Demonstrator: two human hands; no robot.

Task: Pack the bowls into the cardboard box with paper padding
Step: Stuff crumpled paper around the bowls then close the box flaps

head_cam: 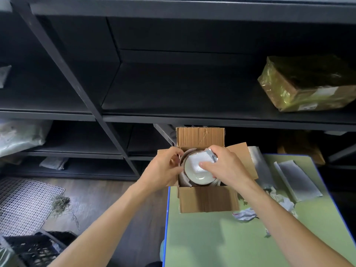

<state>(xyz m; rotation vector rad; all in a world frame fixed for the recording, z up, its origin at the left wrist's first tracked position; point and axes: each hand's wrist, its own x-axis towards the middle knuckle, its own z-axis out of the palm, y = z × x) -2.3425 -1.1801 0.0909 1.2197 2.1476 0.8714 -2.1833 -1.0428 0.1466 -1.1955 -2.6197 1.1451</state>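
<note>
An open cardboard box (209, 199) stands on the far left corner of a green table, its flaps spread outward. Inside lies a pale bowl with a dark rim (194, 175). A white sheet of padding paper (198, 160) rests in the bowl. My right hand (225, 166) presses on this paper and grips its far edge. My left hand (165, 166) holds the bowl's left rim, fingers curled at the box's left wall. More bowl edges show at the left inside the box; what lies underneath is hidden.
On the green table (231, 243) to the right lie folded grey padding sheets (296, 180) and crumpled paper (248, 214). Dark shelving (154, 118) rises behind the box, with a taped parcel (308, 85) on it. A white mesh (25, 205) and a black crate (38, 249) lie on the floor.
</note>
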